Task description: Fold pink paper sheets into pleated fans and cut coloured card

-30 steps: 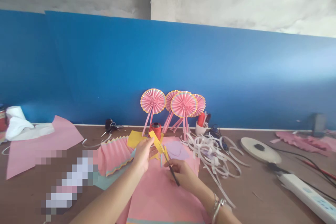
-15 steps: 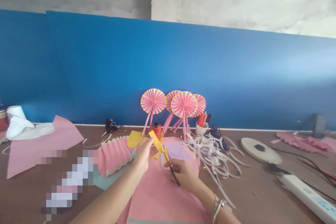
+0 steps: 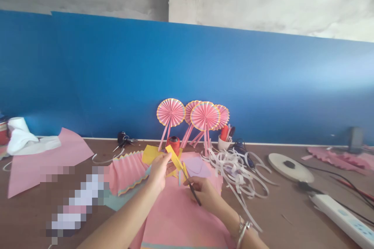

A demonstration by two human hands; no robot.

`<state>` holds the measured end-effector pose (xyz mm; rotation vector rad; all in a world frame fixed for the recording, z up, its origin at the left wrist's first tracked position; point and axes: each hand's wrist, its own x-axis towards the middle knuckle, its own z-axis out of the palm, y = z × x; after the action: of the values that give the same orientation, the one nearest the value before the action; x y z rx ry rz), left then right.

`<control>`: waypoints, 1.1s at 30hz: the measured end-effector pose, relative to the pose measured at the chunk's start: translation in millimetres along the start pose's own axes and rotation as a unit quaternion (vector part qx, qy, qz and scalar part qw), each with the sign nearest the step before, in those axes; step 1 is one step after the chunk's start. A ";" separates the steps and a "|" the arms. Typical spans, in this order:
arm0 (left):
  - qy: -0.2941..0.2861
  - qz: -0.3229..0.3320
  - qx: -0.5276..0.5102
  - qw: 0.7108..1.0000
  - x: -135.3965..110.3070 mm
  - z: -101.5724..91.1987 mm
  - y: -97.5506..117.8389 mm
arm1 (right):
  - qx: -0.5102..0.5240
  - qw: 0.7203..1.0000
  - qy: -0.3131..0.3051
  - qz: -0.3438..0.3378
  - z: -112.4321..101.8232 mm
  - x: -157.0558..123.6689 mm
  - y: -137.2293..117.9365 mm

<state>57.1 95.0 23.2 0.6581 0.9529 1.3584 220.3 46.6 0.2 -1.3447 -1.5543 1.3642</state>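
Above the pink paper, my left hand pinches a narrow yellow paper strip between thumb and fingers. The strip slants down to the right toward my right hand. That hand is closed around a slender black-handled blade, whose thin end lies along the strip's lower part. Whether it has one blade or two cannot be made out. Beneath and behind the hands lie yellow paper and a lilac paper piece.
Pink pleated fans stand at the back beside a red thread spool and a white cup of tools. Curled white strips lie right, near a power strip. Pleated pink paper lies left, with keys behind.
Almost nothing differs. The handle's lower end in my right hand has shifted very slightly; both hands keep their places and grips.
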 end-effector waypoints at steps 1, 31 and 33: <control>0.000 0.000 0.000 1.000 -0.1 0.1 0.1 | -0.003 1.000 0.001 0.001 -0.2 0.2 0.3; -0.032 -0.023 0.021 0.999 -4.9 3.2 -1.3 | -0.019 1.000 0.006 0.008 -3.2 0.9 1.0; -0.038 -0.026 0.025 0.999 -6.3 3.7 -3.1 | -0.021 1.000 0.012 0.007 -3.0 1.1 1.2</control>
<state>62.2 88.9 23.5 0.7144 0.9394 1.2587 223.2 48.4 -0.4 -1.3948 -1.5691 1.3259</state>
